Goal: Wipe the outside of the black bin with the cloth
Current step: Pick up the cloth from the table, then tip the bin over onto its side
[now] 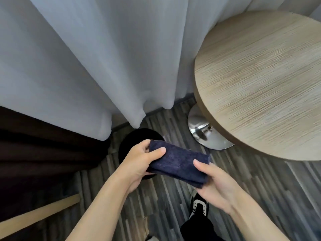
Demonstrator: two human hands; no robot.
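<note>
Cloth (pixel 178 164) above bin (pixel 132 136), table (pixel 260 84) right.

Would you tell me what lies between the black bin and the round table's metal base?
Only bare striped floor lies between the black bin and the metal base, in the head view.

Both hands (pixel 175 168) hold a folded navy cloth (pixel 178 163) above the black bin (pixel 132 136)
</note>
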